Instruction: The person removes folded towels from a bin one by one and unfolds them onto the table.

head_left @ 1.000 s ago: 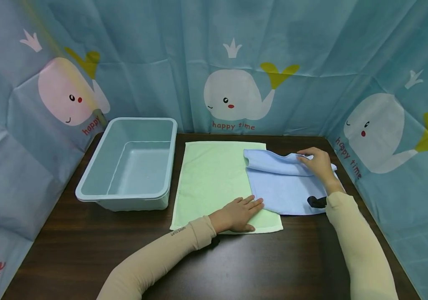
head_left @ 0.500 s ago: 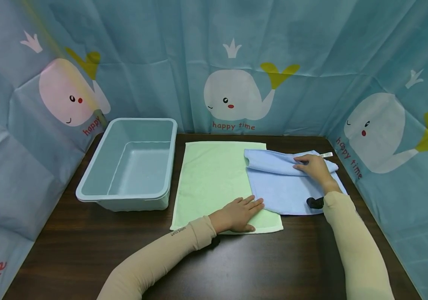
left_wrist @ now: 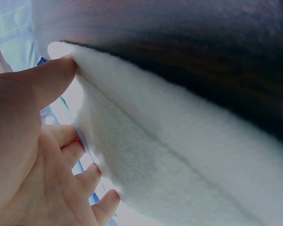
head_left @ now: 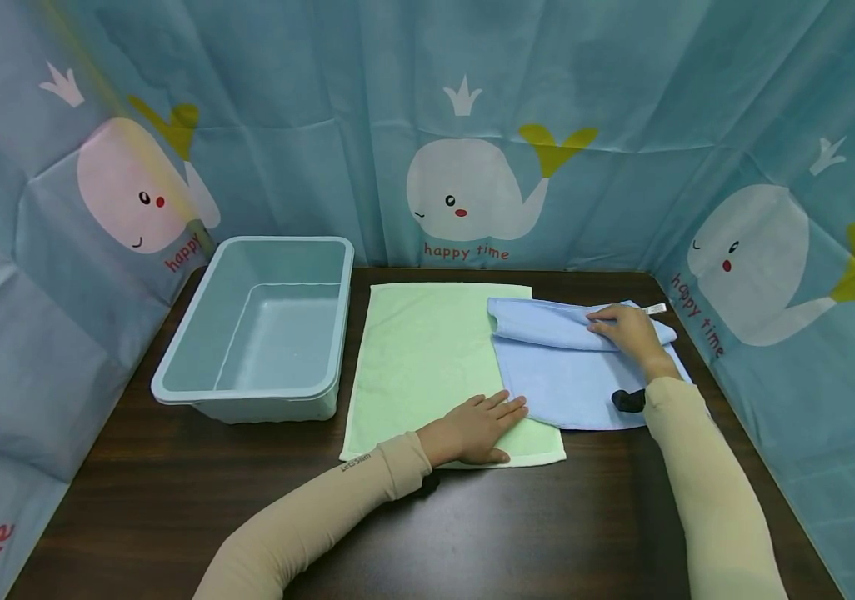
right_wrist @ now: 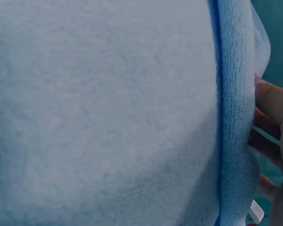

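Observation:
A pale green towel (head_left: 427, 358) lies flat on the dark table. My left hand (head_left: 472, 429) rests on its near right part, fingers spread, the fingertips reaching the edge of a light blue towel (head_left: 558, 383). That blue towel overlaps the green one's right side, and its far part is turned over into a loose fold (head_left: 547, 325). My right hand (head_left: 626, 333) touches the top of this fold near its right end, thumb and forefinger apart. In the right wrist view, the fingers (right_wrist: 269, 101) lie along the back of the thick fold. A white tag (head_left: 655, 308) sticks out beyond the hand.
To the left stands a light blue-green plastic basin (head_left: 247, 396) with nothing in it. A blue curtain (head_left: 367, 167) with whale prints hangs behind the table (head_left: 517, 533) and along both sides. Black straps show at both wrists.
My right hand first held the blue towel's far edge, then moved slightly left and toward me onto the fold. The white tag came into view. My left hand has stayed still.

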### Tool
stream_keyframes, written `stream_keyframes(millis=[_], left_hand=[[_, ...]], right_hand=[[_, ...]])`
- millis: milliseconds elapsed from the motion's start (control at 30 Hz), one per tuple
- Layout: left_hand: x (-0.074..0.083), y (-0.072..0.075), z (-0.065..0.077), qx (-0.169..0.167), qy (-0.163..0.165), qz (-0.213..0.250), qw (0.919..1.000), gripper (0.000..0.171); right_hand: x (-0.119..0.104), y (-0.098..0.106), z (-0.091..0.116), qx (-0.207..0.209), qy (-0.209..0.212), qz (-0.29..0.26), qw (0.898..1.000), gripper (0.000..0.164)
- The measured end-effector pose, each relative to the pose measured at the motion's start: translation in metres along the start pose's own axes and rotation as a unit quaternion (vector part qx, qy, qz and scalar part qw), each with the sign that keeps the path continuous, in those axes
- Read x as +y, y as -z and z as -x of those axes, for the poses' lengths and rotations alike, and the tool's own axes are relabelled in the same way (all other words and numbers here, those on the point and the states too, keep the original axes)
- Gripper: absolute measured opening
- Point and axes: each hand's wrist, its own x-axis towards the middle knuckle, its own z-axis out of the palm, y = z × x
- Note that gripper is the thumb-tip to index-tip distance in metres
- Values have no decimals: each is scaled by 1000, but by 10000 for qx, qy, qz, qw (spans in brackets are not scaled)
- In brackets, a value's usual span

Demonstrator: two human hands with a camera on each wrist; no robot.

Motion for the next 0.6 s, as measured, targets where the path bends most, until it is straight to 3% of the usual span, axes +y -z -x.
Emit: stream_keyframes(millis=[167,600], left_hand=[[1,1,1,-20,3,22,10000,80],[0,1,0,25,-24,-9,10000,80]], right_hand=[[3,2,-3,92,191,284,9994,31],[4,3,-3,-53,171,295,9994,34]])
